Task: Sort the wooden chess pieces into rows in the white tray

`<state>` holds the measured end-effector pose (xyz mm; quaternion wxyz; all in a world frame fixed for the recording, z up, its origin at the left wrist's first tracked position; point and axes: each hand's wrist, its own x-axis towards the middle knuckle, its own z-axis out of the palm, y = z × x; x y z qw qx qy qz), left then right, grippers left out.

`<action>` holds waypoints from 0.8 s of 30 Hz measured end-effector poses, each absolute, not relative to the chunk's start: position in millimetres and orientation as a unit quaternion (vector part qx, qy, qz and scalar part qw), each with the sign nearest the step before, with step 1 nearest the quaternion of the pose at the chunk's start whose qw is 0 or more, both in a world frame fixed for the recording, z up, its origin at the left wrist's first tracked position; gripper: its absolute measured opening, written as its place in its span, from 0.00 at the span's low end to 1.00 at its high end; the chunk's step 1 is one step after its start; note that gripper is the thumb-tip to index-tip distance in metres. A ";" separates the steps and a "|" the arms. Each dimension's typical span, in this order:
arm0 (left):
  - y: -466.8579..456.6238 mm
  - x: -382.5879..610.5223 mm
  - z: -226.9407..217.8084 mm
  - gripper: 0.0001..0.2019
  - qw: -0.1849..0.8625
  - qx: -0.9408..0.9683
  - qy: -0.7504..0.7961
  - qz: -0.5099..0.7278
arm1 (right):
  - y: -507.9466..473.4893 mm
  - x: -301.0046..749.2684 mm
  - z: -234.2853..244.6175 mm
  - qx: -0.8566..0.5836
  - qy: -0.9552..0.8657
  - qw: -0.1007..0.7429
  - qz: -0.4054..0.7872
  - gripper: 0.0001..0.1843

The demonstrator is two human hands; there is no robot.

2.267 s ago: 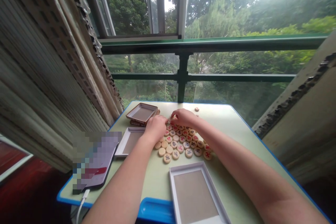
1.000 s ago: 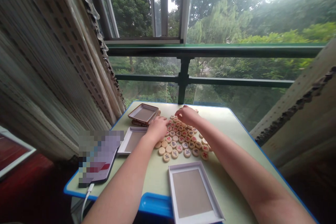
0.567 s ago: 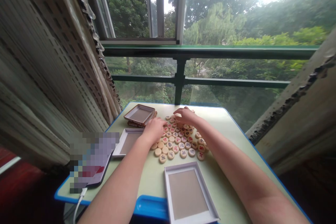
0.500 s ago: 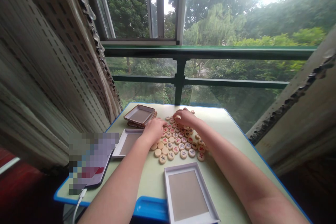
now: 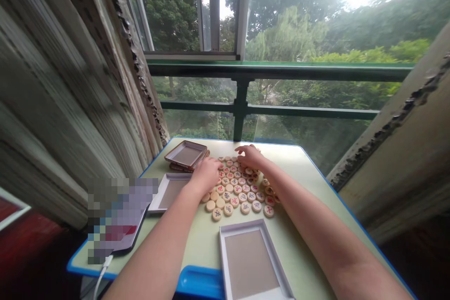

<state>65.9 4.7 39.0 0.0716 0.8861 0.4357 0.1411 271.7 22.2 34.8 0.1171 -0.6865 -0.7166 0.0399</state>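
Round wooden Chinese chess pieces lie close together in one layer at the middle of the table. Most show red or black characters; a few at the left edge look blank. My left hand rests at the left edge of the group, fingers lying against the outer pieces. At the far edge, my right hand hovers over or touches some pieces, its index finger stretched out and apart from the others. Several pieces under and behind the right hand and forearm are hidden.
A shallow white box tray lies near the front edge, and another white tray is partly behind my left arm. Brown-rimmed box parts are stacked at the back left. A blurred phone with a white cable lies left.
My right hand has moved slightly right, and its index finger has lifted and spread. More pieces show in the far row between the hands. My left hand stays nearly in place.
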 end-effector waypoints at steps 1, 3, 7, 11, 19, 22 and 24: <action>4.6 66.0 39.1 0.18 0.072 0.886 0.435 0.141 | 22.2 271.0 34.8 -0.684 -0.718 0.120 0.040 0.21; 4.6 66.0 39.1 0.18 0.071 0.886 0.435 0.142 | 22.0 268.3 34.9 -0.677 -0.725 0.122 0.041 0.20; 5.4 66.0 38.2 0.18 0.070 0.886 0.434 0.148 | 22.6 260.9 34.0 -0.659 -0.740 0.125 0.047 0.14; 5.5 66.3 37.6 0.17 0.067 0.888 0.429 0.153 | 24.2 257.7 32.9 -0.657 -0.738 0.145 0.048 0.14; 5.5 66.4 37.8 0.18 0.067 0.887 0.429 0.158 | 17.7 266.0 50.6 -0.670 -0.728 0.129 0.071 0.13; 5.4 66.8 37.4 0.18 0.065 0.887 0.429 0.157 | 16.3 272.3 56.4 -0.687 -0.714 0.105 0.089 0.14; 5.4 67.0 37.2 0.18 0.064 0.887 0.429 0.157 | 15.5 274.6 57.6 -0.698 -0.703 0.087 0.101 0.13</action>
